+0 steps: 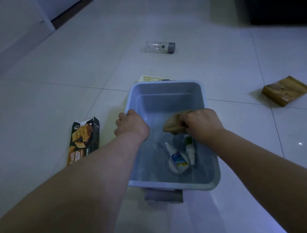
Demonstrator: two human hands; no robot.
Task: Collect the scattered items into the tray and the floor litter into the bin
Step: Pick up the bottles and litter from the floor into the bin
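A pale blue tray (170, 91) sits on the white tiled floor in the middle of the head view. My left hand (131, 124) grips its left rim. Over the tray's inside, my right hand (201, 122) is closed on a crumpled tan cloth (173, 125). Two small white bottles (178, 156) lie on the tray's bottom, below that hand. To the tray's left, a dark biscuit box (83, 140) lies flat on the floor. Farther off rests a clear bottle with a grey cap (160, 47) on its side. A brown packet (285, 90) lies at the right.
A flat pale yellow item (148, 78) pokes out from behind the tray's far edge. A grey object (164, 195) sits under the tray's near edge. White doors and a wall run along the left. A dark opening fills the upper right.
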